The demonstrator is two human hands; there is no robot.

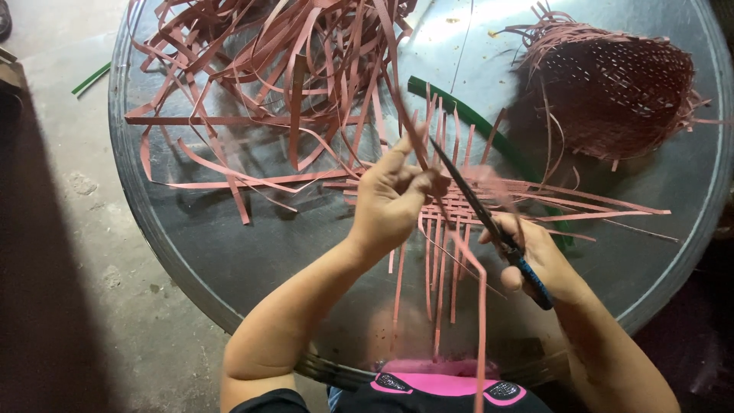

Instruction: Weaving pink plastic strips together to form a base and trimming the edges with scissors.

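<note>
At the centre of the frame, a pink strip [417, 145] is pinched between the fingers of the left hand [390, 200], which is closed around it just above a flat, partly woven mat [459, 210] of the same pink strips. The strip runs up from the hand toward the top of the frame and is blurred along its length. The right hand [535, 260], lower right of centre, is closed around the dark blue-flecked handle of a knife [489, 222], whose thin blade points up and left until its tip sits just beside the left hand's fingers and the held strip. The mat lies on a round metal tray [229, 252] that fills most of the picture, its loose ends fanning out toward the right edge and down toward the person's lap.

A tangled heap of loose strips [267, 69] covers the upper left of the tray. A green band [466, 118] curves from the top centre down behind the mat. In the upper right, a finished pink basket [619, 84] lies on its side with frayed ends sticking out. A short green stick [90, 79] rests on the concrete floor [84, 252] at the far upper left, off the tray.
</note>
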